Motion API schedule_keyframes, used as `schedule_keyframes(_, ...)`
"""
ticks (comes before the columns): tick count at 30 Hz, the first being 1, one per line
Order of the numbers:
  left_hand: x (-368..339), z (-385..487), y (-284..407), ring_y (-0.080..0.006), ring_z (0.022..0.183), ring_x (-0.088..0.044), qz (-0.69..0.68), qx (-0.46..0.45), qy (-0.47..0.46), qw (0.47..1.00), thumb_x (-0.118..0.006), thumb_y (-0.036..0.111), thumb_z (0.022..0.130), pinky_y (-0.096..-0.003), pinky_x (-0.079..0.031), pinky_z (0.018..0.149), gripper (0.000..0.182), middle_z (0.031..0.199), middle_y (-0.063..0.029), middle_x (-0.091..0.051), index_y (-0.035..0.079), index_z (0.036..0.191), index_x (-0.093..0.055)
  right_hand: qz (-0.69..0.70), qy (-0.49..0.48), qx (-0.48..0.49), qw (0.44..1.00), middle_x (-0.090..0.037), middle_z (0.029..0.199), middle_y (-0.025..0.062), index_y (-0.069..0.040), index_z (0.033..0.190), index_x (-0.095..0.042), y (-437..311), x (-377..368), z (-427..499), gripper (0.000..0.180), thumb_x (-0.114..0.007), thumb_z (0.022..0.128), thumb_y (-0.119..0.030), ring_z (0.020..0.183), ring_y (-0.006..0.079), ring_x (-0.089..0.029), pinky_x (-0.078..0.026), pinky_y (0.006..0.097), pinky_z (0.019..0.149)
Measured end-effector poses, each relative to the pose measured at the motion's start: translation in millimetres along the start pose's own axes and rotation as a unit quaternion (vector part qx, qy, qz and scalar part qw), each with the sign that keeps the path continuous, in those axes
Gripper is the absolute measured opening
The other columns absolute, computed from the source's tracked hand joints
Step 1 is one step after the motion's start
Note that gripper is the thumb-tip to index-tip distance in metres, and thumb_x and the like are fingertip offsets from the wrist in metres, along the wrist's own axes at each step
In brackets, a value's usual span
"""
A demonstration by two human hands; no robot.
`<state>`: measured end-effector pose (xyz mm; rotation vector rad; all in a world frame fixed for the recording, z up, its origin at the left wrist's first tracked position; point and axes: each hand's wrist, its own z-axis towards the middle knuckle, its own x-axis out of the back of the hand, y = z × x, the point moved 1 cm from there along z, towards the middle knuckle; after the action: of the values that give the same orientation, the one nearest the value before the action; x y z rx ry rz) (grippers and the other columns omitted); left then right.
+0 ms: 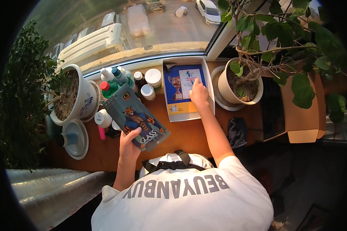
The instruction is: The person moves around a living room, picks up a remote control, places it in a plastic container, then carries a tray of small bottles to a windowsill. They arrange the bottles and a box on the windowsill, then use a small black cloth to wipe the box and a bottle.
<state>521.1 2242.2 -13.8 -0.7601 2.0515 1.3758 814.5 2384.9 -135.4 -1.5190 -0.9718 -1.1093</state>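
My left hand (pixel 130 143) grips the lower edge of a flat screen protector package (pixel 141 118), thumb on its front. The package is dark grey-green, shows a muscular tiger figure and is tilted above the wooden table. My right hand (pixel 200 93) reaches into a shallow white cardboard box (pixel 212 101) by the window. Its fingers are at a blue and yellow printed sheet (pixel 172 75) inside, which bears a picture of a trophy cup and a white panel with writing. Whether the fingers pinch anything there is hidden by the hand.
Bottles, including a green one with a red cap (pixel 110 89), and white tubs (pixel 153 78) stand left of the box. Potted plants flank the table, in a white pot (pixel 85 99) and a cream pot (pixel 224 86). An opened brown carton (pixel 300 115) and dark cloth (pixel 236 132) lie right.
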Motion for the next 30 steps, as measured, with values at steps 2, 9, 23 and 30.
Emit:
schedule_keyframes(2, -1.1, 1.8, -0.7, -0.0301, 0.115, -0.065, -0.006, -0.001, -0.011, 1.0, -0.061, -0.002, 0.086, -0.0461, -0.054, 0.1, 0.052, 0.126, -0.0206, -0.062, -0.005, 0.136, -0.045, 0.014, 0.066, 0.049, 0.997, -0.065, 0.098, 0.0195, -0.004, 0.105, -0.055, 11.3, -7.2, 11.7, 0.025, -0.067, 0.084, -0.009, 0.088, 0.0393, -0.068, -0.058, 0.0454, 0.076)
schedule_keyframes(9, -1.1, -1.4, -8.5, -0.0274, 0.112, -0.066, 0.012, 0.056, -0.004, 0.998, -0.066, 0.002, 0.086, -0.0436, -0.054, 0.099, 0.052, 0.124, -0.0185, -0.064, -0.004, 0.134, -0.047, 0.135, 0.097, 0.226, 0.96, -0.063, 0.108, 0.0131, -0.008, 0.111, -0.062, -48.9, 3.8, 62.6, 0.029, -0.067, 0.083, -0.009, 0.086, 0.0377, -0.069, -0.058, 0.0446, 0.077)
schedule_keyframes(23, -12.5, -14.8, -28.4, -0.0292, 0.113, -0.068, -0.052, 0.109, -0.088, 0.989, -0.07, 0.013, 0.095, -0.0477, -0.056, 0.097, 0.05, 0.125, -0.0185, -0.065, 0.0, 0.137, -0.048, 0.447, -0.011, 0.152, 0.881, -0.07, 0.086, 0.0072, -0.002, 0.115, -0.063, -67.2, 52.2, -16.1, 0.048, -0.072, 0.093, -0.044, 0.083, 0.0162, -0.068, -0.051, 0.031, 0.072)
schedule_keyframes(30, -23.9, -11.7, -58.1, -0.0218, 0.109, -0.069, -0.073, 0.153, -0.102, 0.98, -0.067, 0.011, 0.096, -0.0395, -0.058, 0.094, 0.038, 0.123, -0.0144, -0.067, 0.002, 0.13, -0.054, 0.651, -0.072, 0.125, 0.745, -0.065, 0.099, 0.0021, 0.003, 0.109, -0.062, -71.9, 71.2, -141.2, 0.036, -0.072, 0.089, -0.025, 0.091, 0.0135, -0.059, -0.048, 0.0279, 0.082)
